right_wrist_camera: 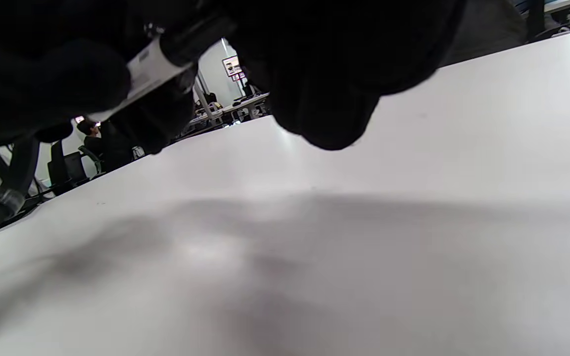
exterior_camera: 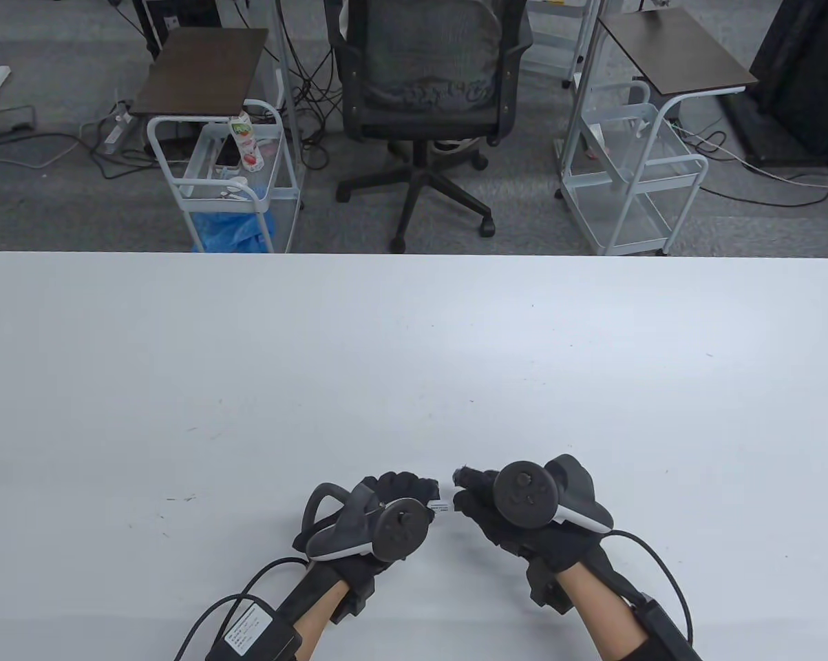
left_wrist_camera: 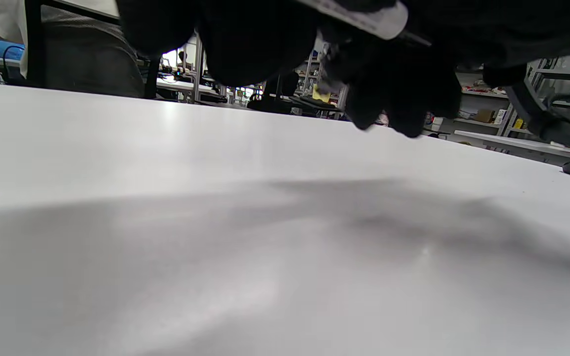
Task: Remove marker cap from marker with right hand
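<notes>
marker (exterior_camera: 441, 507): held in the air between the two hands, low over the near part of the surface (exterior_camera: 414, 358). Only a short white piece of the barrel with a label shows in the table view; the rest is hidden in the gloves.
long axis: about left to right across the table view, from one hand to the other, a little tilted.
left hand (exterior_camera: 379, 513): curled around the barrel end and grips it. In the left wrist view the white barrel (left_wrist_camera: 364, 17) passes under the dark fingers (left_wrist_camera: 255, 44).
right hand (exterior_camera: 517, 509): closed on the other end of the marker. Its fingers (right_wrist_camera: 324, 89) are bent around a dark part, which I judge is the cap (right_wrist_camera: 191, 37), where the white barrel ends. The cap itself is almost the same colour as the glove, so its edge is not clear.
cap state: it seems to sit on the marker; I see no gap between cap and barrel, but I cannot tell this for sure.
which hand is nearer: both touch the marker; the right hand is on the cap side, as the task asks.
coming move, my judgement: pull the right hand to the right along the axis while the left hand keeps the barrel fixed.
containers: none on the surface.
</notes>
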`<state>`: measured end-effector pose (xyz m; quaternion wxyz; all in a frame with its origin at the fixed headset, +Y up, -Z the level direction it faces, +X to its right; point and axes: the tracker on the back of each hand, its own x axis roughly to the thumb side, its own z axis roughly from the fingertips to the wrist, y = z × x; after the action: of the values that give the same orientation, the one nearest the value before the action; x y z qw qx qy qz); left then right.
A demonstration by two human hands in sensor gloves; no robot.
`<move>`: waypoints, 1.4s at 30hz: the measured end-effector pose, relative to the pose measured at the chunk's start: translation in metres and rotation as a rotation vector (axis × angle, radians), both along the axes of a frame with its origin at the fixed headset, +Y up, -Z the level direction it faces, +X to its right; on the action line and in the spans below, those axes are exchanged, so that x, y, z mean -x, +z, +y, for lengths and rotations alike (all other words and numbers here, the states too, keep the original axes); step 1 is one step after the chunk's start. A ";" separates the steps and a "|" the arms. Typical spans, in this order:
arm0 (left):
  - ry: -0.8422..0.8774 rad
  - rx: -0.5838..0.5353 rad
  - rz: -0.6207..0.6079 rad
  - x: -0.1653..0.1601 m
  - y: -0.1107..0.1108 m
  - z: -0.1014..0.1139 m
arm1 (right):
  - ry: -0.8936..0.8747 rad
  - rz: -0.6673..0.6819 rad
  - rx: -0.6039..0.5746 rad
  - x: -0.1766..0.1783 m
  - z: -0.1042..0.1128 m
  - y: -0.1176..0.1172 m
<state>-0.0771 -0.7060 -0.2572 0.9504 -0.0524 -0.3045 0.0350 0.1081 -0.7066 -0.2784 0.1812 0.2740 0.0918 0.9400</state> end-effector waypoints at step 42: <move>-0.094 -0.015 0.434 0.046 -0.153 0.069 | -0.041 -0.073 -0.374 -0.052 0.018 -0.002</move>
<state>-0.1235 -0.6368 -0.4101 0.9946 -0.0510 -0.0905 -0.0011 0.1598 -0.6884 -0.2806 0.1493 0.2704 -0.0967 0.9462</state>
